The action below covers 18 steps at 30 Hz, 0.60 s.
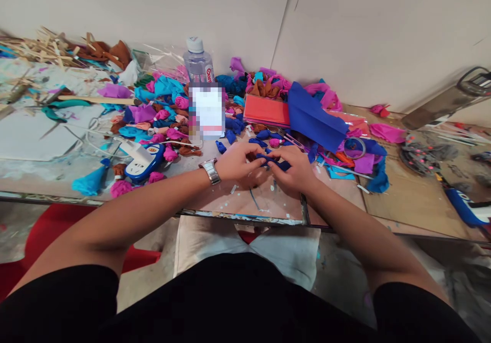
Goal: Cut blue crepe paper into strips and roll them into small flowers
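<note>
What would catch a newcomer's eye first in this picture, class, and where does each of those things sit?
First, the two hands at the table's near edge: the left hand and right hand meet on a small piece of dark blue cloth, each with a shut grip on it. Behind them a bright heap of pink, blue and brown cloth scraps spreads across the table, with a large blue sheet right of centre and a clear water bottle by the wall.

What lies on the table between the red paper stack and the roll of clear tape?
In the head view, a large blue crepe sheet lies between the red paper stack and the tape roll, draped over pink scraps.
</note>
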Motion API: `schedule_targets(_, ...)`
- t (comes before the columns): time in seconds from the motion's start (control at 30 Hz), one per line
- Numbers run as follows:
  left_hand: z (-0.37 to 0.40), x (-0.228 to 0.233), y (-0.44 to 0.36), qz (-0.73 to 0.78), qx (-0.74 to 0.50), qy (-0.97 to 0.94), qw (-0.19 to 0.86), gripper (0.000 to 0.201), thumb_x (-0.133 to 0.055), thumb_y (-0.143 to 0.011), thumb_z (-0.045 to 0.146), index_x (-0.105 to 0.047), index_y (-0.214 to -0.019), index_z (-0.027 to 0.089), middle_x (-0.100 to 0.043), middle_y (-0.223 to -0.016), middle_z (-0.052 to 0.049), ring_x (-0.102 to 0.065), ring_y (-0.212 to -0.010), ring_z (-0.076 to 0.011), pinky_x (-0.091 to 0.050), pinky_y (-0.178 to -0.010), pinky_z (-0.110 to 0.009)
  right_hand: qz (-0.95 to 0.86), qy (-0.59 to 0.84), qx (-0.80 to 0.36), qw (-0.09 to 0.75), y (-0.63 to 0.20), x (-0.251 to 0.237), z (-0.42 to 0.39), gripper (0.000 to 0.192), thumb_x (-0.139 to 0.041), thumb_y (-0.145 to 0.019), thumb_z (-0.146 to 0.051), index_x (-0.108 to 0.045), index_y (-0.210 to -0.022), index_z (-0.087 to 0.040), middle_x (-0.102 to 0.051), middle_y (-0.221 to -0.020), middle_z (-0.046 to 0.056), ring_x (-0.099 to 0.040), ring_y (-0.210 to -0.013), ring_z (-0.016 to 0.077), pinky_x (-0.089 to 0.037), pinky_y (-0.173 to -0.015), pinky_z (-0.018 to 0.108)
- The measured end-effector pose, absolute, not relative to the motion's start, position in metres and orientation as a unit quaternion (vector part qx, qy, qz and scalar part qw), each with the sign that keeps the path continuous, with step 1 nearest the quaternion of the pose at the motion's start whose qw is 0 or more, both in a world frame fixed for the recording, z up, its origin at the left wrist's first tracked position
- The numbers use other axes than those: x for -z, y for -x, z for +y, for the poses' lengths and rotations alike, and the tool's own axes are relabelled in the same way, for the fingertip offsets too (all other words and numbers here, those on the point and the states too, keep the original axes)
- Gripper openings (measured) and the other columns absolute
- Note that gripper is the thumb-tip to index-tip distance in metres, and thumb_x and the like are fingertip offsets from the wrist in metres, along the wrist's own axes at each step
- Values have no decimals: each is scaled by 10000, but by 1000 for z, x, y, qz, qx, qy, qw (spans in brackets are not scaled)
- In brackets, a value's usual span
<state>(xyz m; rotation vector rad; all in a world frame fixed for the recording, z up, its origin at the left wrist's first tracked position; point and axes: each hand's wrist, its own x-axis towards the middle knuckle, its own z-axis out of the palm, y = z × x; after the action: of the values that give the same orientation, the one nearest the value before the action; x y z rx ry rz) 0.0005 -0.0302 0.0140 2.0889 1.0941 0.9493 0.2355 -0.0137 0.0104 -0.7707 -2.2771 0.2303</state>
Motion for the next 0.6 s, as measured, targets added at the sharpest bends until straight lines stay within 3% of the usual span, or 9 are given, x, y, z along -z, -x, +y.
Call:
schedule_targets(0.2, -28, -14, -1, 426, -362, -759, 334, 291, -644, -921, 431, -742, -899, 158, -701, -768, -13, -566, -662, -129, -421, -621, -263, -876, 304, -87, 365, -235, -9, -13, 124, -670, -970, -310, -750, -1052, -265, -829, -1033, 50, -759, -981, 265, -542, -925, 457)
schedule_targets(0.4, -30, -13, -2, 409, -363, -774, 320, 306, -671, -932, 463, -747, -977, 170, -768, -917, -43, -672, -779, -154, -522, -720, -276, -881, 302, -82, 354, -234, -8, -12, 97, -661, -974, -307, -743, -964, -258, -820, -953, 50, -746, -922, 254, -523, -899, 446)
schedule_targets(0.6, -30, -12, -1, 397, -364, -787, 301, 285, -652, -963, 444, -753, -981, 178, -773, -911, -39, -682, -788, -151, -524, -738, -277, -882, 303, -84, 350, -235, -8, -12, 97, -665, -974, -313, -745, -973, -258, -817, -950, 49, -740, -912, 254, -513, -890, 443)
